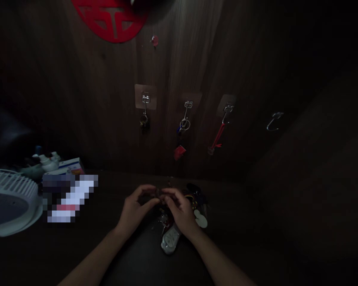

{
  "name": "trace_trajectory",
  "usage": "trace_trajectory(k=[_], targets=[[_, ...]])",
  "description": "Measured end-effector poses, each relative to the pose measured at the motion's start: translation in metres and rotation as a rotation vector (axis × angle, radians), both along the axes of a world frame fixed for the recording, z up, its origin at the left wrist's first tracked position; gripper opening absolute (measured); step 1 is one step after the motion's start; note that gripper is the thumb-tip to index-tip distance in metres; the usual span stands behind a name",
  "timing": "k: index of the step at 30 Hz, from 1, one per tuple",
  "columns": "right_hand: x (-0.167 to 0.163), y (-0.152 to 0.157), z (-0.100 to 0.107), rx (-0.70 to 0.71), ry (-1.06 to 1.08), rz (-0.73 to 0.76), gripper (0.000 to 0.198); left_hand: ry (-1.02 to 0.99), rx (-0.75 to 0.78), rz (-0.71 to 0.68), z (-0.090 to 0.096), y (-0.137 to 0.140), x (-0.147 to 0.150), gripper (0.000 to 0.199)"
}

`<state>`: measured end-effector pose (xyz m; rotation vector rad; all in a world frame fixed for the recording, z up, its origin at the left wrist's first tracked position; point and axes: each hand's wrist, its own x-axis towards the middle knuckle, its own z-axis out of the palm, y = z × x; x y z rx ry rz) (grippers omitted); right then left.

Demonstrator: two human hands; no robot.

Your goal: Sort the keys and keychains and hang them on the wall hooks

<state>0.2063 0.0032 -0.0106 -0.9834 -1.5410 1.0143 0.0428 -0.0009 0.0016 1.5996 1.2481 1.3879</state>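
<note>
My left hand [136, 206] and my right hand [178, 206] meet over the dark tabletop, thumbs and fingers pinched together around something small and dim that I cannot make out. Beneath them lies a heap of key bunches, partly covered by my right hand. A silver-grey remote fob with buttons [170, 239] sticks out on the near side. Metal pieces [163, 217], probably keys, lie just below the fingertips. To the right of my right hand is a pale rounded tag [201, 219], with dark, hard-to-read items behind it.
Along the wood-grain wall, hooks hold a key bunch [143, 122], a key ring [184, 124] with a red tag [179, 151], and a red cord [218, 135]. A bare hook [273, 121] is farther right. A white fan [14, 202], bottles [47, 163] and boxes stand left.
</note>
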Motion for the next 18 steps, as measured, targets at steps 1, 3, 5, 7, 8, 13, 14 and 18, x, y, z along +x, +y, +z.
trace_trajectory(k=[1,3,5,7,8,13,14,18], targets=[[0.0,0.001,-0.001,-0.001,-0.007,-0.003,0.021,0.03,0.014,0.007,0.0,0.0,-0.001,0.026],[0.0,0.002,-0.003,-0.016,-0.017,-0.011,0.021,0.106,0.057,0.029,0.002,-0.001,-0.004,0.027],[0.0,0.004,-0.005,-0.039,-0.019,-0.018,0.022,0.166,0.128,0.065,0.005,-0.001,-0.007,0.026],[-0.001,0.004,-0.007,-0.055,-0.02,-0.014,0.023,0.208,0.208,0.107,0.009,-0.002,-0.009,0.025],[-0.001,0.004,-0.007,-0.06,-0.021,-0.006,0.024,0.228,0.245,0.126,0.011,-0.002,-0.01,0.025],[-0.004,0.003,-0.007,-0.073,-0.063,0.018,0.025,0.316,0.376,0.192,0.024,-0.004,-0.013,0.021],[-0.004,0.003,-0.006,-0.078,-0.075,0.022,0.025,0.332,0.383,0.202,0.027,-0.004,-0.013,0.02],[-0.005,0.001,-0.002,-0.093,-0.112,0.031,0.026,0.392,0.408,0.226,0.042,-0.001,-0.015,0.02]])
